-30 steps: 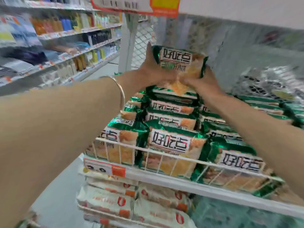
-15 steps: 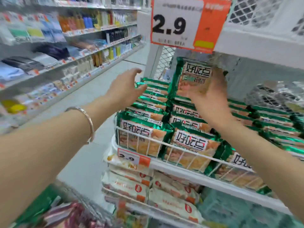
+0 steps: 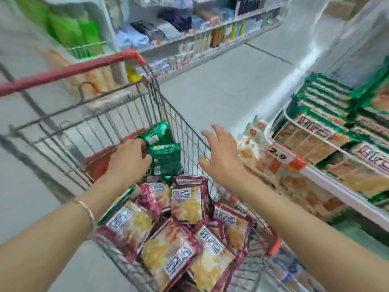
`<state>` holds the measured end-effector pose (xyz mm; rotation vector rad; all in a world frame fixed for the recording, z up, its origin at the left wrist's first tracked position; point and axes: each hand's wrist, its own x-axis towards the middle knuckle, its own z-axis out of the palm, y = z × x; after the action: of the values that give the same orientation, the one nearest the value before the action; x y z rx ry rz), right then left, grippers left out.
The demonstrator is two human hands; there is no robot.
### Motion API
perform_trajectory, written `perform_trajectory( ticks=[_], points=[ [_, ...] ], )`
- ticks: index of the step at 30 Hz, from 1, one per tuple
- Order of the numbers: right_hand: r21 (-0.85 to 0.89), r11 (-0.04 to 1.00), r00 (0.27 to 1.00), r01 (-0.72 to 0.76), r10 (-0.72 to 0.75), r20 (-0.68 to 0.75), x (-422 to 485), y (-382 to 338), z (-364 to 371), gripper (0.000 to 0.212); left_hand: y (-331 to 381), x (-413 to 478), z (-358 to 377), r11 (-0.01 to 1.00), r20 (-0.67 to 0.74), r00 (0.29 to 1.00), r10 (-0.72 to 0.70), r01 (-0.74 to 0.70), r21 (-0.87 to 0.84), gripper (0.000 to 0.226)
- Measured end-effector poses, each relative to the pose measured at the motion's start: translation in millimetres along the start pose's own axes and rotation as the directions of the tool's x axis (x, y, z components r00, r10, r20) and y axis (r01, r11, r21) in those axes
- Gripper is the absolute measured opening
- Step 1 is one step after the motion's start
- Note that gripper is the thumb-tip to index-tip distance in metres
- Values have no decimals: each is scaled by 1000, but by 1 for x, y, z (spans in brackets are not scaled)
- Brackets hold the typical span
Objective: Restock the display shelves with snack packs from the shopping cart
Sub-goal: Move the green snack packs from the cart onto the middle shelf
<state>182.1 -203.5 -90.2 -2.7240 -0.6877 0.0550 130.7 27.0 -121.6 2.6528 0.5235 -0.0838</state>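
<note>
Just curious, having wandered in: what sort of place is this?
Most likely a supermarket aisle: a wire shopping cart heaped with snack packs, display shelves stocked with more packs, and a 2.9 price tag on the shelf edge.

Cart (image 3: 117, 114) open above, walled by wire, red packs (image 3: 187, 205) heaped inside

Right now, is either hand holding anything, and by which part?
The left hand grips the green snack packs in the cart by their left edge. The right hand is open and holds nothing.
</note>
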Motion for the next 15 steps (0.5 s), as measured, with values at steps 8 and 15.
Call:
perform_trajectory(
  ticks=[8, 15],
  points=[
    [-50, 995, 890, 89, -57, 453, 5, -19, 110, 63, -68, -45, 40, 862, 141, 897, -419, 442, -248, 42],
    [-42, 987, 910, 155, -126, 396, 82, -3, 138, 68, -55, -32, 67, 710, 131, 808, -574, 571, -411, 41]
  ],
)
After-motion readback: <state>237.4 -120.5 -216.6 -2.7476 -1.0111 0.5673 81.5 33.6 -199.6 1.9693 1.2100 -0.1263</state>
